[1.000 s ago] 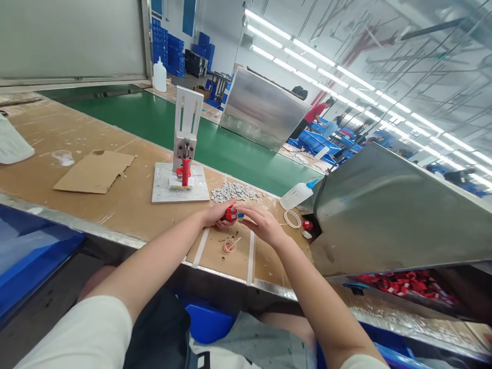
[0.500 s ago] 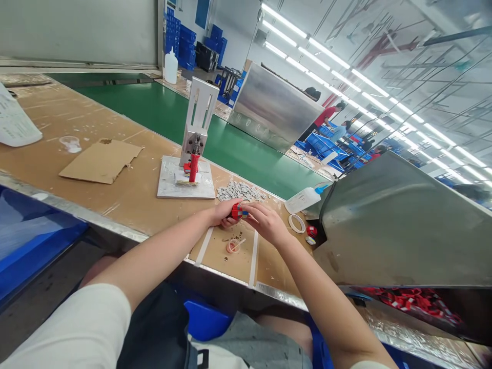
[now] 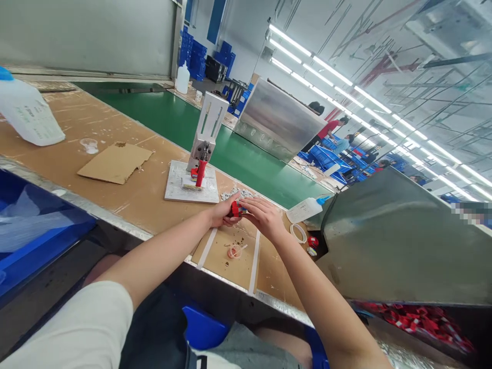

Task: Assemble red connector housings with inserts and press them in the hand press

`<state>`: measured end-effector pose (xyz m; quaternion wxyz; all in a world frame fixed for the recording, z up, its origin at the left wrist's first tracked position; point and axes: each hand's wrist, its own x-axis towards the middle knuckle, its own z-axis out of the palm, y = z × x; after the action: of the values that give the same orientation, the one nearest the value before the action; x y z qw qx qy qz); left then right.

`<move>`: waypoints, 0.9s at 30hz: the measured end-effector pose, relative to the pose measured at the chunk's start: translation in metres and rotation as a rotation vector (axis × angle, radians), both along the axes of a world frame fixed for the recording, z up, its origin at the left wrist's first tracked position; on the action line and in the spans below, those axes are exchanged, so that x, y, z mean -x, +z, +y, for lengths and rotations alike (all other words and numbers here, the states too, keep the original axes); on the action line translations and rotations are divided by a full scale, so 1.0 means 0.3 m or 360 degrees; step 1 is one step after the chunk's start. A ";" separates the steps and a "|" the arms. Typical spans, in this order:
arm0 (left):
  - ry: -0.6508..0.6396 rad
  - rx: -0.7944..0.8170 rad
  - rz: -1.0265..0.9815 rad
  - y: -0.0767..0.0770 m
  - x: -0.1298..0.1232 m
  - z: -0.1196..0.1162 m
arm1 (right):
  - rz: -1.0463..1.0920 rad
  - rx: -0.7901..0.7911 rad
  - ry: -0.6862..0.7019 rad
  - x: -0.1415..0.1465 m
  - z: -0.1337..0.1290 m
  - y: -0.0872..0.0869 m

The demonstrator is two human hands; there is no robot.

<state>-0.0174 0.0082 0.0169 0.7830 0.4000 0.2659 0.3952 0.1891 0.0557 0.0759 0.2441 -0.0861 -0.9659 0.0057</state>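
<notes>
A small red part (image 3: 236, 208) is held over the brown work surface. My left hand (image 3: 223, 212) is closed around it from the left. My right hand (image 3: 265, 218) lies against its right side with the fingers together, partly covering it; what those fingers grip, if anything, is hidden. Just behind the hands is a pile of small grey pieces (image 3: 246, 194). To the left stands a metal press (image 3: 205, 125) with a red handle (image 3: 200, 173) on a pale base plate (image 3: 172, 187). A small round clear dish (image 3: 233, 251) sits in front of the hands.
Bottles lie at the right (image 3: 305, 210) and far left (image 3: 33, 115); another (image 3: 183, 78) stands behind. Torn cardboard (image 3: 115, 163) lies left. A tape roll (image 3: 298, 233) is near the metal panel (image 3: 384, 241). A green belt (image 3: 246, 154) runs behind. People work in the distance.
The camera view has shifted, so the table appears slightly lower and further right. My right hand's fingers now lie flatter across the red part, covering more of it.
</notes>
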 end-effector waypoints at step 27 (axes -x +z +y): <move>0.1125 -0.0347 0.0649 -0.103 0.325 -0.384 | 0.0913 0.2120 0.0008 0.716 0.105 0.244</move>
<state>-0.1150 -0.1071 -0.0141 0.4836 0.4348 0.4929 0.5781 -0.0257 0.0871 0.1490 0.3836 -0.2094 -0.6556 0.6157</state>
